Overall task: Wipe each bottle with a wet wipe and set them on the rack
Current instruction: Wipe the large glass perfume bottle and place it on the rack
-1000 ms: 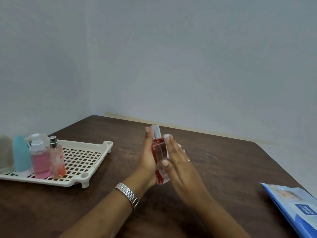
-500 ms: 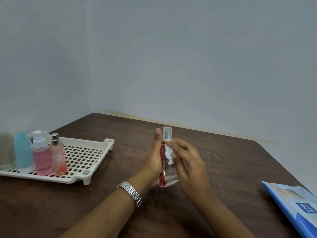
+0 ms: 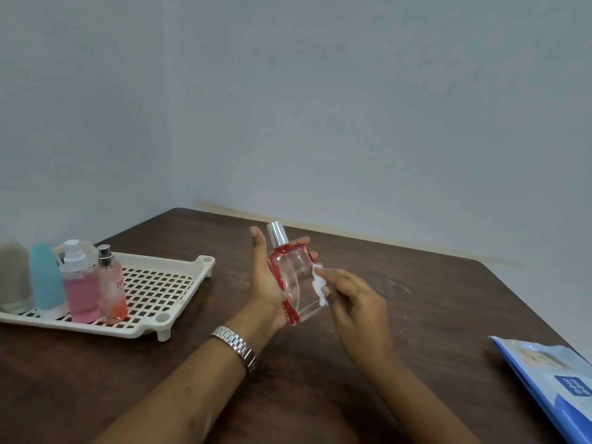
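The left grip (image 3: 265,283) holds the bottle (image 3: 293,277) tilted above the table (image 3: 416,299), fingers curled round it. The right grip (image 3: 355,299) pinches the wipe (image 3: 318,285) against its side. Wet glass could slip and drop. The bottle looks nearly empty. The rack (image 3: 179,319) holds 4 bottles, 1 filled pink.

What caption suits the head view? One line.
Left hand holds a red-edged glass bottle; right hand presses a wet wipe against it.
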Demonstrator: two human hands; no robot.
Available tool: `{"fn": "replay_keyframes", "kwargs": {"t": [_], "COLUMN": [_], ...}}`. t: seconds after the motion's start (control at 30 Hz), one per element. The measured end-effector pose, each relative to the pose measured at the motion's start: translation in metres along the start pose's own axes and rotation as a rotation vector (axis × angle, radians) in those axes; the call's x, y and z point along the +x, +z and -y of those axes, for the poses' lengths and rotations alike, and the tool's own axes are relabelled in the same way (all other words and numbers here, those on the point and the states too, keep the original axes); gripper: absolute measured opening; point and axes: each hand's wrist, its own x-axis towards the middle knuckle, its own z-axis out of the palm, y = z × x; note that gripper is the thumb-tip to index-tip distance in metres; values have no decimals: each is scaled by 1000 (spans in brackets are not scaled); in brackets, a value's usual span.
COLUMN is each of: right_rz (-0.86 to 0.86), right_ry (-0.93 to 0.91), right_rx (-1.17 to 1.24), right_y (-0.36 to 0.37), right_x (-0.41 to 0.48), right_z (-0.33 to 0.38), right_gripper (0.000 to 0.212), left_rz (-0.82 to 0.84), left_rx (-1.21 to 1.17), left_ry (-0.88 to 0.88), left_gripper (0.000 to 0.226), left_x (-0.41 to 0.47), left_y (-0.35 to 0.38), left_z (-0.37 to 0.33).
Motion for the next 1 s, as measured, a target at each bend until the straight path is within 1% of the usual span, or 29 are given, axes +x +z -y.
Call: {"fn": "replay_keyframes", "kwargs": {"t": [0.03,0.1,0.23,0.3,0.33,0.37,0.47,0.57,0.63,0.7,0.73,0.8,0.9,1.0], "right_rz": [-14,-9,129,151,141,120,3,-115,-157,-149,-135,-114,-87,-92], "right_ry": [-6,-91,-319,-410,-430,-413,-227,-19,204,445,523,558,515,518], "right_rx": [-22,-85,-144,-216,-231,-217,-135,-35,149,434,534,607,645,628], "right_y": [0,5,17,16,15,12,4,4,10,19,23,28,30,29], "right_x": [-1,-3,-10,-10,-9,-9,-4,-3,-3,-7,-9,-15,-19,-17], "right_z": [0,5,21,22,21,19,11,7,8,14,19,27,35,34], "right_gripper": [39,39,36,30,29,32,26,33,29,20,19,18,15,15], "left_rz": [-3,-3,-90,-114,-122,-128,-106,-94,-111,-117,-119,-134,-169,-186], "left_rx": [2,-47,-114,-151,-169,-181,-197,-216,-235,-266,-277,-282,-298,-287], "left_ry": [5,0,58,100,115,122,112,110,121,152,172,209,256,240], "left_gripper": [92,92,85,83,83,84,87,84,81,77,76,74,69,66], "left_x": [0,-1,3,4,5,5,6,4,5,6,7,8,11,12], "left_y": [1,3,-1,-4,-4,-5,-5,-1,0,0,-1,-3,-8,-9], "left_z": [1,0,-10,-11,-11,-11,-9,-4,-3,-1,-1,0,-3,-2]}}
